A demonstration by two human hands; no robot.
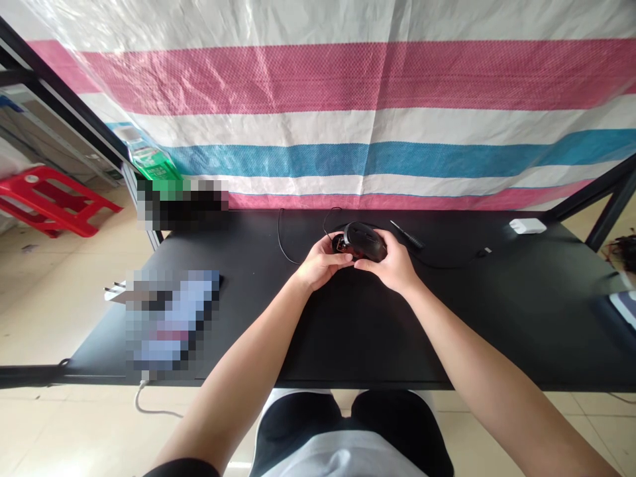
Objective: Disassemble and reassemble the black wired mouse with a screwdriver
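Note:
A black computer mouse (365, 240) with some red showing inside is held just above the middle of the black table (521, 311). My left hand (322, 263) grips its left side with curled fingers. From the right, my right hand (392, 263) closes round the mouse. Its thin black cable (284, 244) loops across the table behind my hands. A black screwdriver (407, 236) lies just right of the mouse.
A small white box (527, 226) sits at the back right of the table. A green packet (155, 162) leans at the back left. A red stool (50, 199) stands on the floor at left. A striped tarp hangs behind the table.

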